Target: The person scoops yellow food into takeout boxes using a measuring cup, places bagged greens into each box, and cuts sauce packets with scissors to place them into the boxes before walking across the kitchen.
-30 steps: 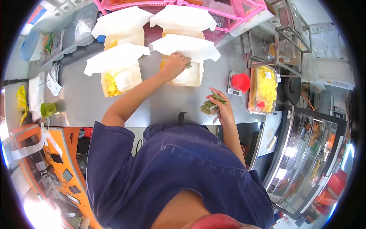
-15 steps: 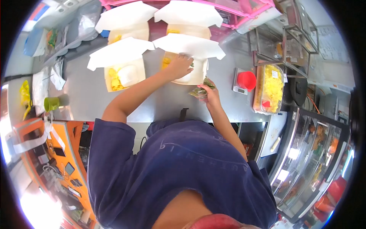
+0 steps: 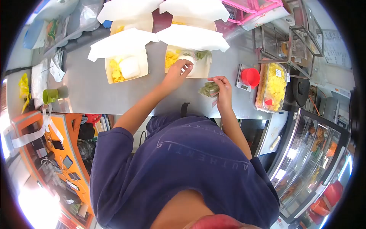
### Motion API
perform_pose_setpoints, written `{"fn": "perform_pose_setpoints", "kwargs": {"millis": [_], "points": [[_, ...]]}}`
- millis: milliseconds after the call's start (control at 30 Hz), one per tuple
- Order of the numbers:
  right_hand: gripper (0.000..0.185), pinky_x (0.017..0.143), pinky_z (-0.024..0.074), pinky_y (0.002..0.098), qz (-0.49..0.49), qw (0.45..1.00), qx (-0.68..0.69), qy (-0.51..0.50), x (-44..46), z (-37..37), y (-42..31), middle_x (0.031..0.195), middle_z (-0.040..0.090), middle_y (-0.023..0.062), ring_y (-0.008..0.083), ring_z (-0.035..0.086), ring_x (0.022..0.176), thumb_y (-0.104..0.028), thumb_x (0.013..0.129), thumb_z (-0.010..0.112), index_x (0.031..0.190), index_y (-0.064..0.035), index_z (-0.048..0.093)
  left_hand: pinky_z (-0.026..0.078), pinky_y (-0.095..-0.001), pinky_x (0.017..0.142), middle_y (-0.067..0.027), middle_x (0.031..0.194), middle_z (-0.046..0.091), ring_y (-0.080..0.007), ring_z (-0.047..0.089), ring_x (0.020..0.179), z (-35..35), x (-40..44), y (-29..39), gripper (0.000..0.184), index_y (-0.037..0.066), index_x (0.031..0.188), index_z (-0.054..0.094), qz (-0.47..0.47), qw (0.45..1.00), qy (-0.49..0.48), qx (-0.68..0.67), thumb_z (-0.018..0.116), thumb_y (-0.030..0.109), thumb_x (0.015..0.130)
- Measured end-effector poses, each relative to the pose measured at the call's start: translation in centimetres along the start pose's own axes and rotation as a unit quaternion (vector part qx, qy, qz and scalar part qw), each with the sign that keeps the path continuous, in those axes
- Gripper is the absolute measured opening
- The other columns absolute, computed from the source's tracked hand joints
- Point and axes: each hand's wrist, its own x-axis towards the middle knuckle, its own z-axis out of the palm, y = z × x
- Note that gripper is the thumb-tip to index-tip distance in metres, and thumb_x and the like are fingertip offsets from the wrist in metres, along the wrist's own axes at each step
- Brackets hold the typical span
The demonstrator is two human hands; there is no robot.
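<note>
My left hand (image 3: 177,74) is over the front edge of the right-hand front takeaway box (image 3: 204,71), its fingers curved, apart and holding nothing visible. Inside that box are yellow pieces (image 3: 171,58), a white mound (image 3: 187,60) that the hand partly covers, and green leaves (image 3: 203,55) at the back right. To the right of the box, just above the table, my right hand (image 3: 224,91) grips a small clear plastic bag of green leaves (image 3: 209,89). The left-hand front box (image 3: 144,65) holds yellow pieces and a white mound, with its lid up.
Two more open boxes (image 3: 142,23) stand behind. On the right, a red cup (image 3: 250,77) sits on a small scale (image 3: 244,87), beside a clear tub of yellow food (image 3: 275,86) and a metal rack (image 3: 291,42). A green cup (image 3: 50,96) is at the left.
My left hand has drawn back toward the box's front, uncovering green leaves at the back right. My right hand with the bag has shifted slightly right. The camera view has also shifted.
</note>
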Motion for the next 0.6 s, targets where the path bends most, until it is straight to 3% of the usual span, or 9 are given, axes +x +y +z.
{"fn": "perform_pose_setpoints", "kwargs": {"millis": [67,133,233,333,433,533,600], "points": [[0.023,0.066,0.0470,0.0266,0.010,0.996,-0.060,0.071,0.9,-1.4,1.3,0.093,0.060,0.0120,0.0160,0.058,0.079,-0.010,0.080,0.058,0.100,-0.0014,0.052,0.047,-0.0326,0.074,-0.0118,0.102,0.057,-0.0220,0.057,0.091,0.2,0.6,-0.6,0.032,0.003,0.107,0.055,0.004,0.999,0.034,0.030,0.060,0.025,0.083],[0.023,0.066,0.0474,0.0262,0.021,0.995,-0.055,0.079,1.6,-2.3,1.0,0.092,0.060,0.0114,0.0158,0.058,0.078,-0.011,0.080,0.058,0.100,-0.0009,0.053,0.046,-0.0345,0.077,-0.0115,0.105,0.056,-0.0236,0.056,0.092,1.2,1.7,-0.6,0.036,0.004,0.111,0.053,0.038,0.993,0.088,0.068,0.062,0.024,0.081],[0.024,0.063,0.0481,0.0254,0.017,0.997,-0.016,0.079,2.0,-2.5,0.5,0.091,0.060,0.0108,0.0157,0.058,0.077,-0.011,0.080,0.057,0.101,-0.0005,0.054,0.042,-0.0367,0.084,-0.0106,0.110,0.054,-0.0247,0.053,0.094,2.6,4.7,-1.5,0.040,0.007,0.113,0.051,0.140,0.955,0.090,0.243,0.064,0.023,0.079],[0.027,0.063,0.0491,0.0261,-0.005,0.998,-0.010,0.062,2.3,-2.4,0.5,0.093,0.060,0.0115,0.0166,0.059,0.078,-0.013,0.081,0.057,0.104,-0.0013,0.053,0.037,-0.0381,0.088,-0.0095,0.105,0.056,-0.0244,0.052,0.096,3.3,6.5,-1.5,0.028,0.010,0.102,0.057,0.144,0.928,0.057,0.339,0.064,0.021,0.078],[0.027,0.065,0.0492,0.0271,0.006,0.997,-0.027,0.066,1.6,-2.4,0.3,0.095,0.061,0.0121,0.0175,0.059,0.079,-0.015,0.081,0.056,0.105,-0.0018,0.053,0.036,-0.0375,0.087,-0.0086,0.094,0.059,-0.0220,0.052,0.096,3.1,7.2,-0.5,0.015,0.011,0.090,0.060,0.157,0.923,0.061,0.345,0.063,0.020,0.078],[0.024,0.061,0.0492,0.0272,0.020,0.997,-0.013,0.075,1.0,-2.7,0.4,0.094,0.061,0.0111,0.0169,0.058,0.079,-0.014,0.081,0.057,0.102,-0.0027,0.054,0.040,-0.0363,0.082,-0.0074,0.083,0.060,-0.0221,0.054,0.092,0.6,5.8,2.5,0.010,0.010,0.087,0.063,0.211,0.937,0.141,0.242,0.063,0.015,0.078],[0.023,0.059,0.0493,0.0271,0.023,0.997,-0.001,0.078,0.8,-3.5,0.9,0.092,0.061,0.0106,0.0166,0.058,0.079,-0.013,0.081,0.057,0.101,-0.0032,0.055,0.042,-0.0342,0.079,-0.0064,0.084,0.060,-0.0210,0.056,0.088,-2.8,4.2,3.7,0.014,0.009,0.091,0.062,0.137,0.975,0.126,0.118,0.064,0.013,0.078]]}}
